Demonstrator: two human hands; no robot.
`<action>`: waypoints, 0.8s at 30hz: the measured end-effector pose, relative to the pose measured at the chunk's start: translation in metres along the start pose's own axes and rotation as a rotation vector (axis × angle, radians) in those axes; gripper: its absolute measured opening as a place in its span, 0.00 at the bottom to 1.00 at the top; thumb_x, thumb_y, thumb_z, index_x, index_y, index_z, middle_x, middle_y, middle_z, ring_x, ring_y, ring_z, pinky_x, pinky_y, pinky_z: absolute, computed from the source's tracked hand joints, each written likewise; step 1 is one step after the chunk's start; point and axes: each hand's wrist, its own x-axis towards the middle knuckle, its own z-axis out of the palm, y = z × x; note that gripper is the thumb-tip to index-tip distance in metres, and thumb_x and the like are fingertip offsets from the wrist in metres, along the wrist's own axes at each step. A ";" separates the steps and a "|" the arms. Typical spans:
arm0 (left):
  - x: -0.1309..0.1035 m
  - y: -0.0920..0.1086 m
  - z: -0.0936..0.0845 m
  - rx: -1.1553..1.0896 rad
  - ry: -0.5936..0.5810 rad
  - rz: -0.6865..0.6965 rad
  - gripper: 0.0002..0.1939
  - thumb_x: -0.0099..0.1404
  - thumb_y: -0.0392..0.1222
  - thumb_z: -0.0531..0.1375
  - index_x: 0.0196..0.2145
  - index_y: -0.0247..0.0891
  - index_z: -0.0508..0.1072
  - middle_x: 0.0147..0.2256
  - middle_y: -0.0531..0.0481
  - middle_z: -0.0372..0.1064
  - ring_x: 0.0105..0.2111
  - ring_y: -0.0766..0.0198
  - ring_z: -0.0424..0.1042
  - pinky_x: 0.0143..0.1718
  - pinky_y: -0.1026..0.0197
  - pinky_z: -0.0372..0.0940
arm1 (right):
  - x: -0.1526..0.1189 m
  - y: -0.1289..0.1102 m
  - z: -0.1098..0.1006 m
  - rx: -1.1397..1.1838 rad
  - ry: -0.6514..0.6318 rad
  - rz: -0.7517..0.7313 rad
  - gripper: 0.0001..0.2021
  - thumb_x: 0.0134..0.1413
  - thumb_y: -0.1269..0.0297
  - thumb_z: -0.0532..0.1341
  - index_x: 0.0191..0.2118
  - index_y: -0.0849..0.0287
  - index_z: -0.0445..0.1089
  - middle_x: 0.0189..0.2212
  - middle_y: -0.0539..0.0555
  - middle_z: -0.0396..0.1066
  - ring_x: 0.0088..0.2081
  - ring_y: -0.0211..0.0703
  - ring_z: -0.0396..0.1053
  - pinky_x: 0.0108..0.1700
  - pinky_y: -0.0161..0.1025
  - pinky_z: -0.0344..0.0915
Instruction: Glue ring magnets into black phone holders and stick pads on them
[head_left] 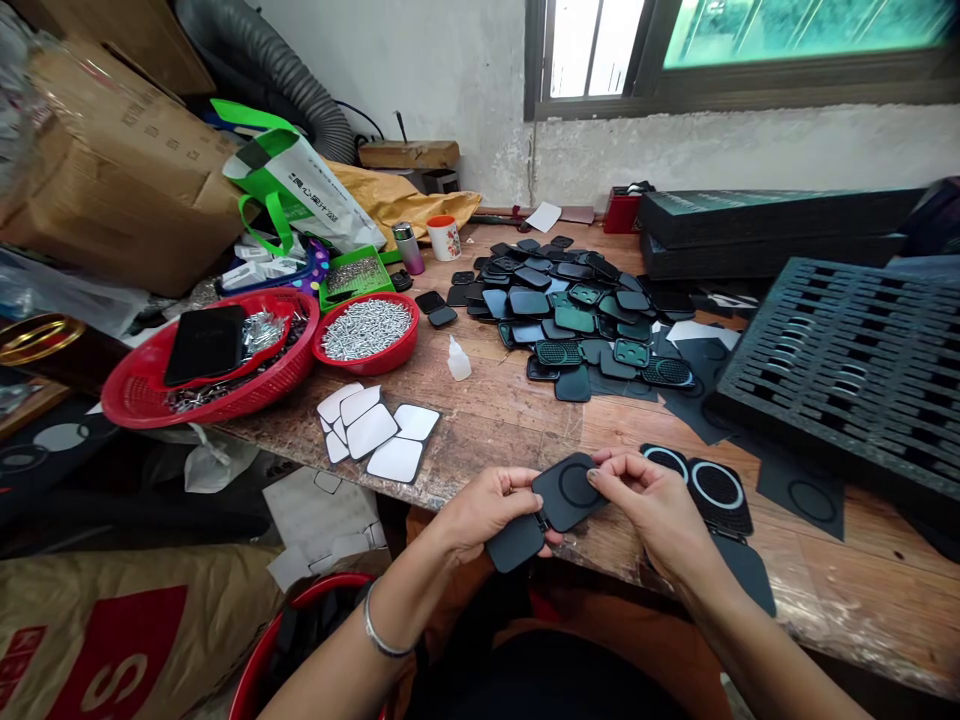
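- Worn brown wooden table: spans the workspace, work in progress at its near edge.
- Thick dark-grey slotted foam block: tilted on the table's right side.
- Loose heap of small black rounded-corner plates: spread across the table's middle, beyond the hands.
- Wide red plastic basket: far left, holding a black tray and metal parts.
- Round red plastic bowl: touching or just beside the basket; filled with short silver metal pins.
- Left hand: closed on the workpiece near its hinge, thumb on top, fingers beneath.
- Right hand: thumb and fingertips drawn close together at the ringed panel's right edge; cannot tell whether anything is pinched between them.
- Workpiece, a matte black two-panel hinged plate: held up at the table's near edge, between the hands, unfolded; upper panel bears a dark ring.
- Black hinged assembly with white rings: on the table, partly behind the right hand.
- White-faced rounded-square sheets: overlapping, left of the workpiece.
- Small translucent white squeeze bottle: upright, near the heap.
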 end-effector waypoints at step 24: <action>-0.011 0.006 0.008 0.142 0.011 0.072 0.19 0.59 0.39 0.59 0.49 0.32 0.72 0.28 0.44 0.76 0.25 0.62 0.75 0.26 0.64 0.70 | -0.012 0.001 0.006 -0.407 0.171 -0.379 0.07 0.52 0.64 0.62 0.26 0.57 0.68 0.41 0.56 0.65 0.44 0.47 0.65 0.46 0.43 0.60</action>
